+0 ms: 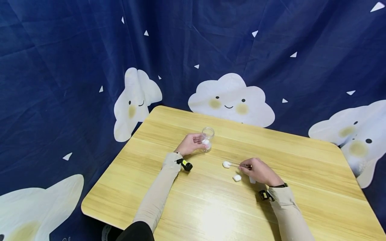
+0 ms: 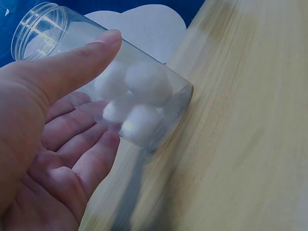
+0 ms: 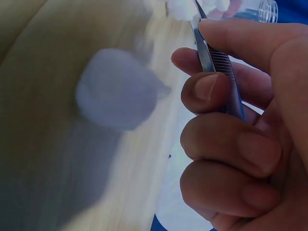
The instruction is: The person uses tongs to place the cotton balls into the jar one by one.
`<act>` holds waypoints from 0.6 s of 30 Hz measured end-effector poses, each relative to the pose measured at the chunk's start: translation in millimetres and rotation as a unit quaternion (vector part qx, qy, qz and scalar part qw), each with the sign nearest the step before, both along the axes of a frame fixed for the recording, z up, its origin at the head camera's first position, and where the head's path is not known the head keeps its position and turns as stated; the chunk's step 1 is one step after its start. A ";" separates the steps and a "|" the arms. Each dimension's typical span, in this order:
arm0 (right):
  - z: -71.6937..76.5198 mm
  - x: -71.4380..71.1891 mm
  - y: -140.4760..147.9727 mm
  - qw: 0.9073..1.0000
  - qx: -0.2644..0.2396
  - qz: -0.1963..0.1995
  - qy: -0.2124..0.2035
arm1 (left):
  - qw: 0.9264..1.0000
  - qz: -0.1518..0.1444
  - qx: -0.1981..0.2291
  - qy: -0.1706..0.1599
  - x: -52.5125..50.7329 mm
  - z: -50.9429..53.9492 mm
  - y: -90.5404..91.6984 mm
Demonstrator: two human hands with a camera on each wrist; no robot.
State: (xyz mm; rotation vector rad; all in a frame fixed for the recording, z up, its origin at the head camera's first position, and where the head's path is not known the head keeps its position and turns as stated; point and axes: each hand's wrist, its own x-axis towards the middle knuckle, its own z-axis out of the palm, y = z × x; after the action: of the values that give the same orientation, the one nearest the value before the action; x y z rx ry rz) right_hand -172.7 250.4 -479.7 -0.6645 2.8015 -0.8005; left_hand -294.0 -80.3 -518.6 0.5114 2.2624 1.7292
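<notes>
A clear plastic jar (image 1: 208,133) with an uncovered mouth stands on the table, several white cotton balls (image 2: 144,86) lying in its lower part. My left hand (image 1: 190,144) holds the jar from the left, thumb and fingers around its side. With my right hand (image 1: 257,170) I pinch metal tweezers (image 3: 209,60). Their tips are at a cotton ball (image 1: 226,164); whether it is lifted off the table I cannot tell. Another cotton ball (image 1: 237,178) lies just in front of the tweezers. A further white piece (image 1: 252,180) is partly hidden beneath my right hand.
The wooden table (image 1: 144,160) has rounded corners. Behind it hangs a dark blue curtain (image 1: 181,40) printed with white smiling clouds and small triangles. A black camera (image 1: 184,164) is strapped on my left wrist, another camera (image 1: 266,195) on my right.
</notes>
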 end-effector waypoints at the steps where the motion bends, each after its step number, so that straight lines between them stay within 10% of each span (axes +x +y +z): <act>1: -0.8 0.1 0.1 1.000 0.000 -0.001 -0.002 | 1.000 0.000 -0.001 0.000 0.1 0.2 0.0; 18: -4.3 0.1 0.8 0.999 -0.013 0.029 0.008 | 1.000 0.005 0.003 0.000 1.9 0.1 0.1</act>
State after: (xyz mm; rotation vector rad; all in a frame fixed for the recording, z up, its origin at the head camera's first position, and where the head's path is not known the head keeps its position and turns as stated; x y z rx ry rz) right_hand -172.6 251.2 -484.0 -0.7565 2.7758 -0.8255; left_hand -292.2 -80.3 -518.5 0.5020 2.2629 1.7416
